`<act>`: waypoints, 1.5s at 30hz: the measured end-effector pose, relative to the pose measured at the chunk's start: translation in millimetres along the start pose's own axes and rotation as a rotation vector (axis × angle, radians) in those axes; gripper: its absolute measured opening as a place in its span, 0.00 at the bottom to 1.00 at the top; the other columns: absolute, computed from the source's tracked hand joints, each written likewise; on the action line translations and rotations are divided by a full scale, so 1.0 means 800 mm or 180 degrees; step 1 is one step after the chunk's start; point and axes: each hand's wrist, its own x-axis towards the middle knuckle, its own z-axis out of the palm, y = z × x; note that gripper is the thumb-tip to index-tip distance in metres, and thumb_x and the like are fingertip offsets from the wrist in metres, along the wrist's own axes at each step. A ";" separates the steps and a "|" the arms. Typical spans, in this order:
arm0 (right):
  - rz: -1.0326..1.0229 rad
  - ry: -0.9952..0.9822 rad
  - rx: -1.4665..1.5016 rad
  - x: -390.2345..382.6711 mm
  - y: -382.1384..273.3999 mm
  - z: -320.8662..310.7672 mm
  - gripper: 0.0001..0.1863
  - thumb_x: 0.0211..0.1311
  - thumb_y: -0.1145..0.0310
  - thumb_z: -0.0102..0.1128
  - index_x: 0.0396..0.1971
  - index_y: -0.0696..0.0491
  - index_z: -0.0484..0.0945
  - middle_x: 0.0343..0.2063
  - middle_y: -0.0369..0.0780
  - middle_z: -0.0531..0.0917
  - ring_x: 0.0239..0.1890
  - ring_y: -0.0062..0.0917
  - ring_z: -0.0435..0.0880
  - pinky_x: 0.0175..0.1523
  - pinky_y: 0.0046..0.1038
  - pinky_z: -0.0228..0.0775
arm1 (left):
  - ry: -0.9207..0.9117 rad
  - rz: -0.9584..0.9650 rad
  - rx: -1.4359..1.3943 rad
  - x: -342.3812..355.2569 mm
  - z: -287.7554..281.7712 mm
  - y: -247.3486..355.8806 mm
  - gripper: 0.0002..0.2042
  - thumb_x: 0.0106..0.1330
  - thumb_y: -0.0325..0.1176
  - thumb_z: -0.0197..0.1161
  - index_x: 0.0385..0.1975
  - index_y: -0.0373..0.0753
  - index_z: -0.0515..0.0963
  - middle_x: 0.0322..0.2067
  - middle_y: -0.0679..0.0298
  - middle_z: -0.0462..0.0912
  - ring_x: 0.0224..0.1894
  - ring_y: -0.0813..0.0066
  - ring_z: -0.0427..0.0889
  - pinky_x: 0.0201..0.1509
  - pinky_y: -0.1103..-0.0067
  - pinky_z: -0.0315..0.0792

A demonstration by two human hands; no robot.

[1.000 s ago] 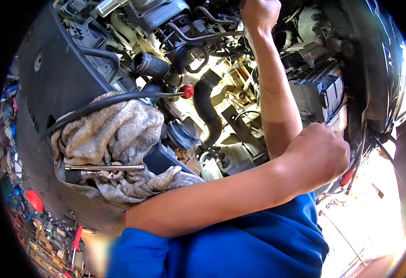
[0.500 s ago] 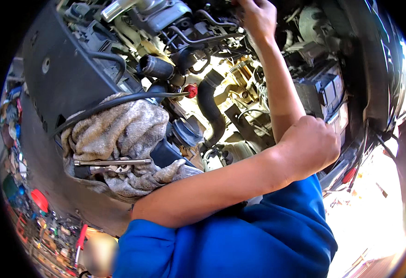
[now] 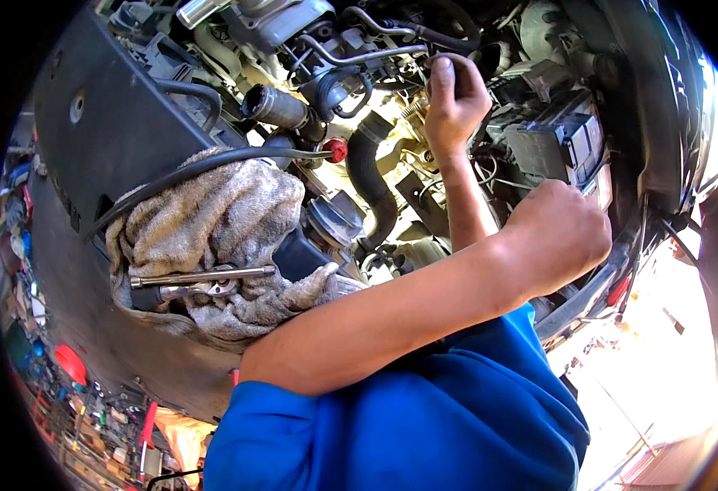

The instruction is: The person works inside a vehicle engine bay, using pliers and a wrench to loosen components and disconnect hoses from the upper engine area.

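My left arm crosses in front of my body to the right, and its hand [image 3: 559, 236] is closed in a fist beside the car battery [image 3: 576, 147]. Whatever the fist holds, if anything, is hidden. Beneath that arm my right arm reaches up into the engine bay. My right hand [image 3: 457, 102] has its thumb and fingers pinched together near the end of a thin metal pipe [image 3: 367, 59]. What lies between those fingers is too small to make out. A curved black rubber hose [image 3: 367, 172] runs just left of the right forearm.
A grey-brown rag [image 3: 212, 221] drapes over the engine bay's left edge, with a ratchet [image 3: 212, 286] and a metal extension bar [image 3: 203, 276] on it. A black cable or tube with a red end [image 3: 336, 150] crosses above. An open hose end [image 3: 265, 105] points up-left.
My right hand has come down toward me from the top of the view, its fingers now bent in a pinch. The left fist has shifted slightly to the right.
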 end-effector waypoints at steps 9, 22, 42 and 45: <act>0.0314 -0.0479 0.0158 0.032 -0.029 0.024 0.09 0.65 0.69 0.61 0.35 0.61 0.82 0.24 0.34 0.82 0.24 0.12 0.74 0.29 0.17 0.66 | 0.0189 -0.0083 0.0153 0.002 0.000 0.005 0.03 0.54 0.28 0.61 0.27 0.39 0.77 0.25 0.61 0.81 0.30 0.66 0.85 0.29 0.73 0.78; 0.0474 0.1232 0.1508 0.023 -0.135 -0.078 0.12 0.64 0.69 0.51 0.31 0.63 0.79 0.10 0.35 0.65 0.12 0.17 0.59 0.19 0.22 0.53 | 0.0418 0.0100 -0.0450 0.003 -0.001 0.003 0.07 0.63 0.33 0.60 0.26 0.38 0.76 0.22 0.57 0.79 0.28 0.57 0.82 0.29 0.68 0.75; -0.0283 0.2214 0.2548 -0.359 -0.453 -0.221 0.12 0.72 0.64 0.48 0.37 0.59 0.74 0.11 0.29 0.58 0.16 0.15 0.54 0.25 0.22 0.49 | -0.2808 0.0656 -0.1381 -0.006 -0.048 0.061 0.23 0.66 0.48 0.63 0.50 0.35 0.77 0.40 0.52 0.85 0.43 0.60 0.84 0.49 0.70 0.75; -0.0495 0.2477 0.2473 -0.445 -0.491 -0.203 0.13 0.72 0.64 0.48 0.38 0.59 0.74 0.11 0.30 0.59 0.15 0.15 0.54 0.24 0.21 0.50 | -0.3333 0.0816 -0.1793 -0.017 -0.042 0.095 0.25 0.66 0.51 0.64 0.52 0.34 0.77 0.39 0.56 0.85 0.40 0.69 0.83 0.47 0.74 0.75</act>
